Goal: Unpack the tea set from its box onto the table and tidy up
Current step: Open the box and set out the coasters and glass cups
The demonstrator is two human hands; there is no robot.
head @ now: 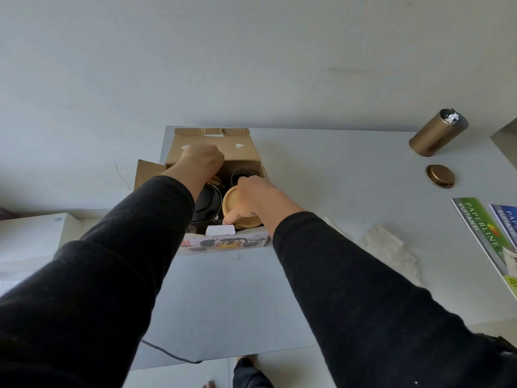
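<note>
An open cardboard tea set box point(243, 152) stands on the white table point(321, 169), its flaps up and a picture of the set on its near side. Inside lie a dark glass teapot point(205, 204), a dark cup point(240, 175) and a round wooden lid or coaster point(233, 201). A white foam block point(219, 230) sits at the near inner edge. My left hand point(202, 159) reaches into the back left of the box, its fingers hidden. My right hand point(251, 197) rests on the wooden disc, fingers curled around its rim.
A brass-coloured canister point(436, 133) with foil in its mouth stands at the far right, its round lid point(440, 175) lying beside it. Green and blue Paperline receipt books point(486, 233) lie at the right edge. Crumpled white paper point(391, 247) lies near them. A black cable point(167, 352) hangs off the near edge.
</note>
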